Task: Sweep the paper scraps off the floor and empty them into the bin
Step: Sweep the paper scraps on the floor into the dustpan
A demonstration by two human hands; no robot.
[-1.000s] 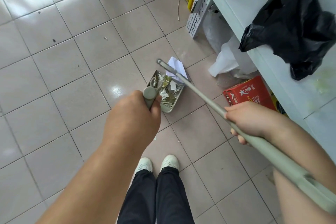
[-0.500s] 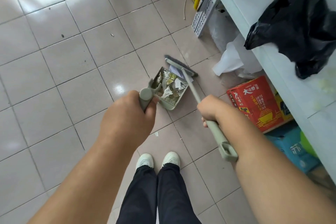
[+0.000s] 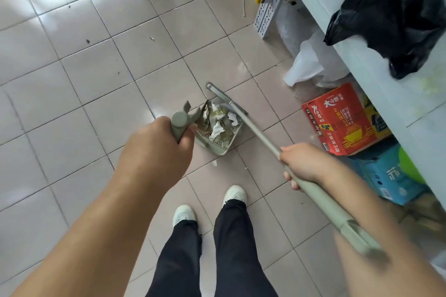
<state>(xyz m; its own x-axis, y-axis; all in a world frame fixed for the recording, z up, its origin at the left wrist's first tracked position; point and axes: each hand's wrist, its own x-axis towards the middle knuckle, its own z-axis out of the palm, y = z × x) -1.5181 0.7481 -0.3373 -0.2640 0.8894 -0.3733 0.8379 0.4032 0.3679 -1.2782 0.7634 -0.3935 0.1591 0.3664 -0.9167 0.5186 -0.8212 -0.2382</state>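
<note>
Pale glossy floor tiles [image 3: 101, 75] with grey grout fill most of the view; a white shelf [image 3: 342, 38] runs along the right side. Person stands with white shoes [image 3: 184, 213] and dark trousers [image 3: 231, 243] visible at the bottom.

Left hand [image 3: 156, 152] — fingers curled round the grey upright handle of the dustpan [image 3: 217, 138], gripping it near the top; a forked clip sticks out just above the fist. Dustpan sits on the floor ahead of the feet, comb teeth along its near edge. Paper scraps [image 3: 219, 119], crumpled white and greenish, are piled inside the pan.

Right hand [image 3: 301, 164] — closed round the long grey handle of the broom [image 3: 255, 131], partway down the shaft; the handle's upper end runs back along the right forearm. Broom head lies at the pan's far side, touching its open mouth.

A few scraps are on the floor outside the pan: one small white piece [image 3: 214, 163] just near the pan's close corner, another [image 3: 152, 38] well away up the tiles.

Under the shelf: red carton [image 3: 337, 118] with printed lettering, blue carton [image 3: 391, 173] beside it, white plastic bag [image 3: 304, 65] behind. Black plastic bag [image 3: 395, 14] rests on top of the shelf. No bin can be made out.
</note>
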